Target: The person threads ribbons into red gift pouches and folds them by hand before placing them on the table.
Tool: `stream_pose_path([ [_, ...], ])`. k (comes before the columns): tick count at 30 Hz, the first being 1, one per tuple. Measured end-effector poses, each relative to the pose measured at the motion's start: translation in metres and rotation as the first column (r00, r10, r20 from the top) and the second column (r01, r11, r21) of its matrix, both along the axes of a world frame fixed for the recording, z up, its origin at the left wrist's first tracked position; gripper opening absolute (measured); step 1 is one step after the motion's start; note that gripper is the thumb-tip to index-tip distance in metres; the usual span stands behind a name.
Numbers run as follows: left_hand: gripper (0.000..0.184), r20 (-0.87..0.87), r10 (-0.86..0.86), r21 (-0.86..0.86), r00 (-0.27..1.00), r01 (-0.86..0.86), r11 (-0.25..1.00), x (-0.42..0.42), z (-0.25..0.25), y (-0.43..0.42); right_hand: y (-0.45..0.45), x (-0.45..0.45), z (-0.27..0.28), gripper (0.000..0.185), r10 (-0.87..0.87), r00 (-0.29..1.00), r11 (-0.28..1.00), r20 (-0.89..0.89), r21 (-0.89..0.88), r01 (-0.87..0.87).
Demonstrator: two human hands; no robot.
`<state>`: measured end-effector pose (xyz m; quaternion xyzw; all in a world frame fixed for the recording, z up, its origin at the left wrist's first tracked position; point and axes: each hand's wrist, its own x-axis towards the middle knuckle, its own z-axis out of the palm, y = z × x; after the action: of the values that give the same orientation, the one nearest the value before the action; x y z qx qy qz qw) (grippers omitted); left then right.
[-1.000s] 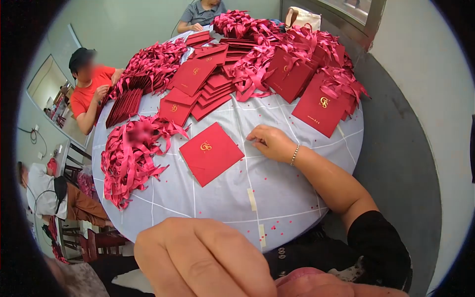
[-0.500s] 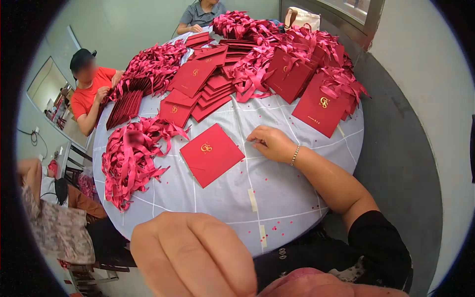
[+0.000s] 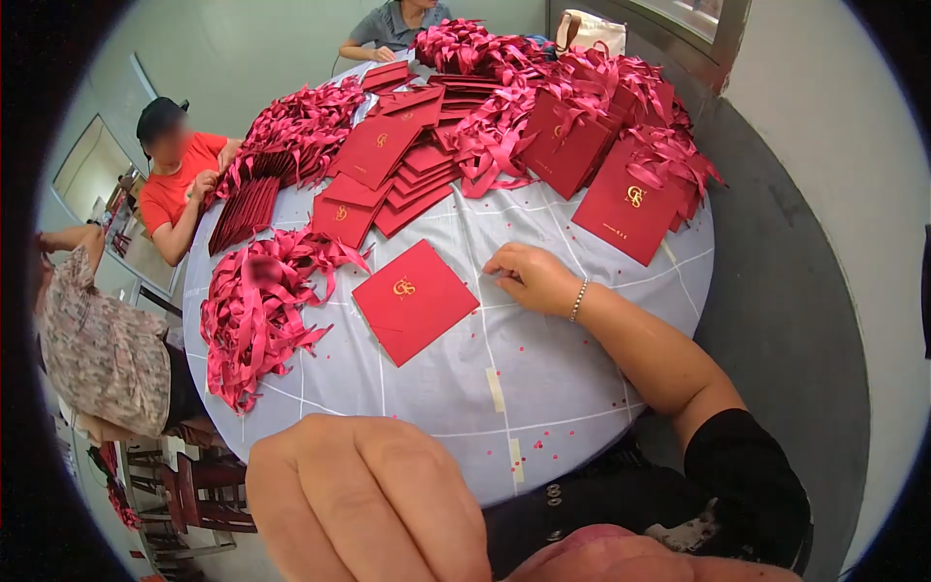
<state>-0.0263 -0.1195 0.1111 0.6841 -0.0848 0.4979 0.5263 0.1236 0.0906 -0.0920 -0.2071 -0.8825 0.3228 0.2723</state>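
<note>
My left hand looms large at the bottom of the view, close to the camera. Its fingers are bent and pressed together, and whatever they may hold is hidden. On the table lies my right hand, loosely curled with nothing visible in it, a beaded bracelet at the wrist. Left of it, without touching it, a red square card or envelope with a gold emblem lies flat. A heap of pink-red ribbons sits further left.
Red bags or envelopes and more ribbons pile up at the back of the round table. A person in red sits at the left; another is behind the table. A third person stands at far left.
My left hand has shifted slightly left. My right hand and the card have stayed put. The person in patterned clothing has come further into view at the far left.
</note>
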Motion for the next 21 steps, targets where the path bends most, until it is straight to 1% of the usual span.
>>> stream_pose_path([
  [2, 0.027, -0.059, -0.051, 0.007, 0.997, 0.051, 0.999, -0.003, 0.002, 0.004, 0.0, 0.0, 0.0, 0.018, 0.005, 1.0, 1.0, 0.006, -0.011, -0.005],
  [3, 0.027, -0.058, -0.048, 0.006, 0.997, 0.048, 0.999, 0.004, 0.001, -0.003, 0.001, 0.0, -0.002, 0.018, 0.005, 1.0, 1.0, -0.004, -0.007, -0.005],
  [4, 0.028, 0.012, 0.16, -0.097, 0.987, -0.158, 0.983, 0.017, 0.0, -0.016, 0.001, -0.001, -0.002, 0.018, 0.006, 1.0, 1.0, -0.014, -0.002, -0.006],
  [5, 0.031, 0.059, 0.367, -0.21, 0.928, -0.348, 0.914, 0.026, -0.001, -0.023, 0.001, -0.001, -0.003, 0.018, 0.012, 1.0, 1.0, -0.013, -0.004, -0.012],
  [6, 0.031, 0.061, 0.375, -0.211, 0.925, -0.355, 0.911, 0.027, 0.0, -0.011, 0.0, 0.0, -0.002, 0.018, 0.008, 1.0, 1.0, -0.017, -0.008, -0.008],
  [7, 0.035, 0.027, 0.189, -0.012, 0.982, -0.189, 0.982, 0.024, 0.002, 0.009, 0.0, 0.0, -0.002, 0.018, 0.008, 1.0, 1.0, -0.019, -0.014, -0.008],
  [8, 0.042, -0.044, 0.015, 0.177, 0.999, -0.007, 0.984, 0.023, 0.003, 0.019, 0.001, 0.001, -0.003, 0.018, 0.028, 1.0, 0.999, -0.012, -0.015, -0.028],
  [9, 0.042, -0.034, 0.052, 0.172, 0.998, -0.045, 0.984, 0.022, 0.004, 0.017, 0.002, 0.002, -0.007, 0.019, 0.006, 1.0, 1.0, -0.017, 0.0, -0.006],
  [10, 0.041, -0.018, 0.09, 0.131, 0.996, -0.086, 0.988, 0.022, 0.004, 0.014, 0.004, -0.002, -0.009, 0.019, 0.004, 1.0, 1.0, -0.027, 0.016, -0.003],
  [12, 0.037, 0.01, 0.195, 0.056, 0.981, -0.195, 0.979, 0.024, 0.006, 0.008, 0.005, -0.004, -0.008, 0.02, -0.001, 1.0, 1.0, -0.014, -0.025, 0.001],
  [15, 0.032, 0.077, 0.327, -0.056, 0.942, -0.323, 0.945, 0.027, 0.007, -0.002, 0.004, -0.005, -0.005, 0.02, 0.014, 1.0, 1.0, -0.018, -0.027, -0.014],
  [16, 0.031, 0.11, 0.351, -0.1, 0.93, -0.341, 0.935, 0.028, 0.007, -0.005, 0.002, -0.005, -0.002, 0.019, 0.003, 1.0, 1.0, -0.004, -0.029, -0.003],
  [18, 0.028, 0.179, 0.362, -0.173, 0.915, -0.333, 0.927, 0.029, 0.007, -0.01, 0.001, -0.005, 0.0, 0.019, 0.041, 0.999, 0.999, 0.005, -0.001, -0.041],
  [21, 0.024, 0.243, 0.315, -0.248, 0.918, -0.255, 0.935, 0.028, 0.008, -0.019, 0.001, -0.005, 0.002, 0.02, 0.02, 1.0, 1.0, 0.008, -0.017, -0.02],
])
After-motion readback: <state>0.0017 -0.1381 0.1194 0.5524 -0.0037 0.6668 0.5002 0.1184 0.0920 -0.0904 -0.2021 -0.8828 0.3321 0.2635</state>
